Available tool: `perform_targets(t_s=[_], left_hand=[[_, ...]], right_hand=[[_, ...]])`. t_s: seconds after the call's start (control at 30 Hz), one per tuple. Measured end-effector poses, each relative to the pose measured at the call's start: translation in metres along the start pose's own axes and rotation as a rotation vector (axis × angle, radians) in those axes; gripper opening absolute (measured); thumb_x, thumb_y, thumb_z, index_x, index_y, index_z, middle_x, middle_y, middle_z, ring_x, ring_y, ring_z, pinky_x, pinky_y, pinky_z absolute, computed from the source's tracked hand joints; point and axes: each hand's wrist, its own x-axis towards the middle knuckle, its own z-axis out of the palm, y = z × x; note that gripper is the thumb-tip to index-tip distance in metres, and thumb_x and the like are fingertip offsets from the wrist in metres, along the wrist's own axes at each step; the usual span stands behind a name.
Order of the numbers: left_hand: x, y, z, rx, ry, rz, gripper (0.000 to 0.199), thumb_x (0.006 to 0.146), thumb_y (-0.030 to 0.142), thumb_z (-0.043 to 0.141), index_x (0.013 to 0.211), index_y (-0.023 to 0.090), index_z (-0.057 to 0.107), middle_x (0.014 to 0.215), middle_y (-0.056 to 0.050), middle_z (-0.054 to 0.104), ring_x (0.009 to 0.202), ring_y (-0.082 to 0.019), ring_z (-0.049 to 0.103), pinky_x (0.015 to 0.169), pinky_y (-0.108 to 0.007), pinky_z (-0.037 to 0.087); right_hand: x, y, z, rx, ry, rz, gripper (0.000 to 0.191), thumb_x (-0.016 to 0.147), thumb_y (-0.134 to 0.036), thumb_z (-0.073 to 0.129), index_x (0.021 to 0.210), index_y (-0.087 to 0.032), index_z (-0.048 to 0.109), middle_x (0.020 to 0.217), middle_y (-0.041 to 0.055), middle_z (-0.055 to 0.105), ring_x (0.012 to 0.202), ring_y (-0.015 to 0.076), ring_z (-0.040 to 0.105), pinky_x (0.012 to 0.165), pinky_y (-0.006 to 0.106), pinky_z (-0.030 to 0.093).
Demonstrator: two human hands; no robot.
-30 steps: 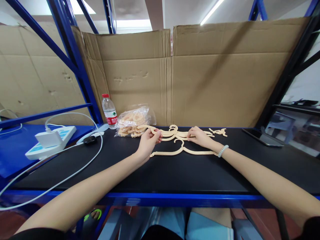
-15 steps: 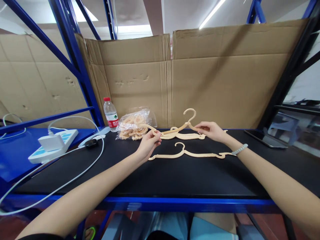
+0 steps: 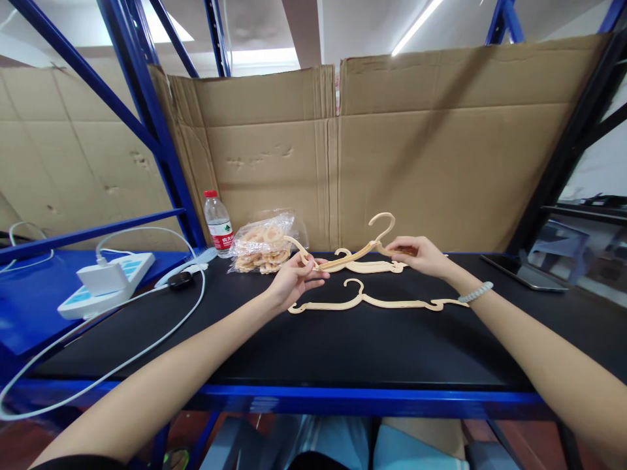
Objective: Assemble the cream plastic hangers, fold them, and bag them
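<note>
Both hands hold a cream plastic clothes hanger above the table, its hook pointing up. My left hand pinches it near its left end, with the other fingers partly spread. My right hand is closed around the right arm of the same hanger and hides that end. Below and nearer to me, a second hanger lies flat on the black tabletop. Behind the held one, another cream hanger rests on the table, partly covered by it.
A clear plastic bag of cream hanger pieces sits at the back left beside a water bottle. A white power strip with a looping cable lies at left. A dark tablet-like device lies at right. Cardboard stands behind.
The held hanger has shifted slightly to the right and its hook leans more to the right. Some fingers of my left hand have stretched out. The hangers on the table stay put.
</note>
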Motion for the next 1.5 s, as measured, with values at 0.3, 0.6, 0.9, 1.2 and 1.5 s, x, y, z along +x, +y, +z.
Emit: perform_targets(t_s=[0.3,0.6,0.9,1.2,1.5], left_hand=[[0.001,-0.003,0.001,-0.035,-0.011,0.005,0.018,0.069,0.004,0.066,0.069,0.014,0.051,0.080,-0.003,0.066,0.060,-0.010,0.062,0.062,-0.023,0.051],[0.002,-0.004,0.001,0.007,0.032,-0.004,0.022,0.063,0.002,0.066,0.064,0.014,0.048,0.074,-0.002,0.065,0.055,-0.008,0.056,0.055,-0.022,0.046],[0.004,-0.006,-0.002,-0.019,0.034,-0.065,0.023,0.061,-0.002,0.061,0.064,0.015,0.046,0.072,-0.002,0.063,0.052,-0.008,0.054,0.055,-0.022,0.044],[0.003,-0.006,0.000,0.010,0.116,-0.039,0.023,0.062,-0.005,0.055,0.064,0.015,0.044,0.067,0.000,0.059,0.048,-0.007,0.052,0.051,-0.020,0.042],[0.004,-0.013,0.002,-0.004,0.294,0.047,0.027,0.063,-0.006,0.055,0.068,0.017,0.042,0.056,0.007,0.048,0.045,-0.005,0.048,0.048,-0.015,0.039]], right_hand=[[0.000,0.002,0.001,-0.009,-0.007,-0.008,0.029,0.075,-0.043,0.066,0.089,-0.018,0.071,0.088,0.0071,0.068,0.081,0.0228,0.062,0.076,0.038,0.049],[-0.001,0.001,0.003,-0.042,-0.040,-0.003,0.037,0.074,-0.052,0.065,0.089,-0.019,0.071,0.087,0.0070,0.067,0.078,0.0223,0.060,0.071,0.036,0.048],[-0.002,-0.005,0.004,-0.029,-0.052,-0.034,0.031,0.075,-0.047,0.065,0.083,-0.017,0.071,0.081,0.0059,0.066,0.072,0.0193,0.059,0.065,0.032,0.046],[-0.001,-0.005,0.006,-0.060,-0.068,-0.067,0.025,0.078,-0.040,0.063,0.086,-0.018,0.072,0.085,0.0062,0.067,0.076,0.0200,0.060,0.068,0.033,0.047],[-0.004,-0.016,0.012,-0.103,-0.071,-0.075,0.029,0.081,-0.041,0.059,0.089,-0.016,0.071,0.081,0.0063,0.065,0.072,0.0186,0.058,0.060,0.029,0.046]])
